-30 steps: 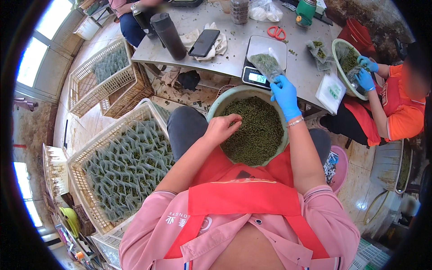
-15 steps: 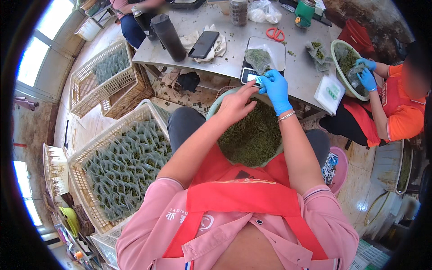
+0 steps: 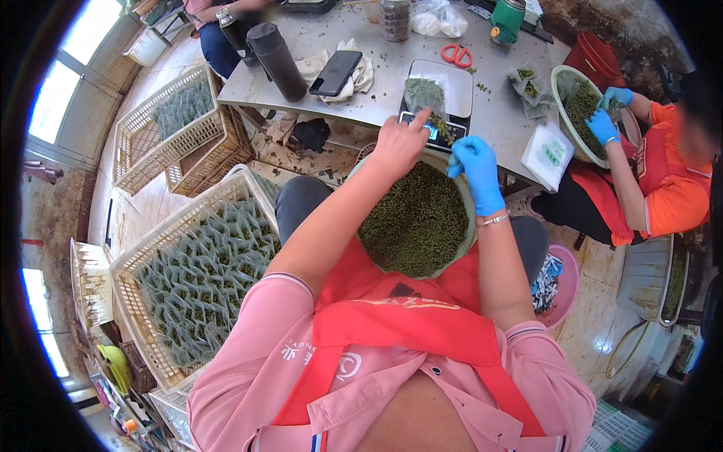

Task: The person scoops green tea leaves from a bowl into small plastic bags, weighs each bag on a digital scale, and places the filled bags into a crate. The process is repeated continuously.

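A clear plastic bag (image 3: 424, 94) filled with small green peppercorn-like berries lies on a digital scale (image 3: 456, 94). My bare left hand (image 3: 401, 147) is over the scale's near edge, its fingertips closed at the bag's near end, where berries show at the mouth. Just right of it and lower, my right hand (image 3: 477, 169) in a blue glove is pinched above the rim of a pale green basin (image 3: 472, 226). What its fingertips hold is too small to make out. Loose green berries (image 3: 414, 218) fill the basin between my knees.
Left of me stands a crate (image 3: 124, 301) of filled bags; more crates (image 3: 128, 143) sit behind. On the metal table (image 3: 376, 105) are a tumbler (image 3: 279, 64), a phone (image 3: 337, 73), red scissors (image 3: 456, 55) and filled bags (image 3: 529, 90). A gloved co-worker (image 3: 666, 166) handles berries at right.
My right hand has left the bag's mouth and moved down and right over the basin's rim. My left hand has shifted slightly up and left, against the bag.
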A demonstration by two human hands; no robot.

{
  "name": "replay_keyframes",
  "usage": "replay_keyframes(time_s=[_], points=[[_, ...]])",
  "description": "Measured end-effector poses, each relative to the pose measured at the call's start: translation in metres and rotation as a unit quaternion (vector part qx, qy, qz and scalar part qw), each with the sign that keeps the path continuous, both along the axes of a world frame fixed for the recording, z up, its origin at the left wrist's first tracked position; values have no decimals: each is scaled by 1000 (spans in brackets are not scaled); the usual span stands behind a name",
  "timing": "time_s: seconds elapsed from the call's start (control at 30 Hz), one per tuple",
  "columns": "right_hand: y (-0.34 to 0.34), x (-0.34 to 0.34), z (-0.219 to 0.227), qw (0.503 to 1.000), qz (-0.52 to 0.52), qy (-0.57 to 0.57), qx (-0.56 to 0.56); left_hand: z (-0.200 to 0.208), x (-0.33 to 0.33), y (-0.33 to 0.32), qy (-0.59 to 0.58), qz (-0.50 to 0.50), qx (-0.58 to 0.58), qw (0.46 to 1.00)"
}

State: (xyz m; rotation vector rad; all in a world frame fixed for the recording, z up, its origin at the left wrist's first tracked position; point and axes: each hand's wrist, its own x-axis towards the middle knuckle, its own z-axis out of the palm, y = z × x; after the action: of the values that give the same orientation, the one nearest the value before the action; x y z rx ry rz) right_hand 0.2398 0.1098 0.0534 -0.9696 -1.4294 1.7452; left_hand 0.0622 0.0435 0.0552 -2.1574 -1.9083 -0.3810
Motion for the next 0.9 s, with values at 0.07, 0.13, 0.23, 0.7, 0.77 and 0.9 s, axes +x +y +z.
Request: replay_keyframes(time_s=[0.07,0.13,0.23,0.7,0.77,0.9], points=[[-10,9,-6,999,50,-1,-9,-5,5,-14,-156,-52,45,985],[-20,13,-4,992,126,-28,0,0,22,-43,-357,-62,23,932],[-32,14,5,975,222,-15,-7,-12,25,-62,-569,-42,-162,805],[-59,12,1,978,177,-50,-95,-11,14,-90,-384,21,-95,918],[-59,12,-10,979,178,-55,-83,-9,14,-91,-359,-6,-70,931],[-66,6,-7,979,174,-55,-95,-12,11,-92,-307,-42,-41,950]])
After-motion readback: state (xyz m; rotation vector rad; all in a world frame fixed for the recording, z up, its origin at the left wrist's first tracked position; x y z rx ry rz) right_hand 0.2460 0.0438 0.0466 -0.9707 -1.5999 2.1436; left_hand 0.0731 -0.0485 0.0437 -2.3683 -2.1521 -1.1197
